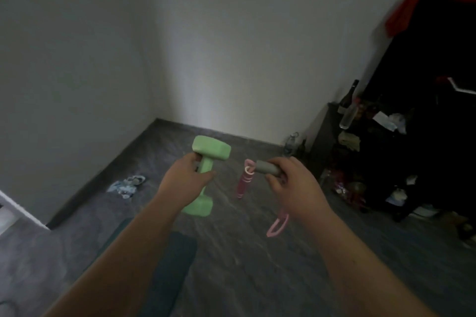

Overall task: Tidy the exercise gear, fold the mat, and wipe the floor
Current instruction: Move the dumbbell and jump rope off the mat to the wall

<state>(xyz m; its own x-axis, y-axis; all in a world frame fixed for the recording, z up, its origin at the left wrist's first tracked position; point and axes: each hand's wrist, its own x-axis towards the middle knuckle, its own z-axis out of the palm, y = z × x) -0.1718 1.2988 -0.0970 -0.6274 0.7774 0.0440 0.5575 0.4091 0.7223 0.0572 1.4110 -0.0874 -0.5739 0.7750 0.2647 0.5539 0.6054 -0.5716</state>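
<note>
Seen from the head camera, both arms reach forward over a grey floor (247,252) in the corner of a dim room with pale walls.

The left hand (184,181) is wrapped round the bar of a light green dumbbell (206,162), fingers curled behind it and thumb across the front. The dumbbell is held off the floor and tilted, one end up near the corner of the room and the other end down below the wrist.

The right hand (293,183) grips a grey handle (268,168), which sticks out to the left of the fingers. From that handle hangs a pink resistance band (244,183); a darker pink piece with pale stripes dangles just left of the hand, and a pink loop (278,225) hangs down below the wrist. The two hands are near each other but apart.

A dark green mat (172,267) lies on the floor beneath the arms, partly hidden by the left forearm. A small crumpled bluish thing (127,184) lies on the floor by the left wall; it is too blurred to identify. On the right stands a dark shelf (324,136) full of clutter, with a dark bottle (350,95) on it and a red cloth (412,8) draped high above.
</note>
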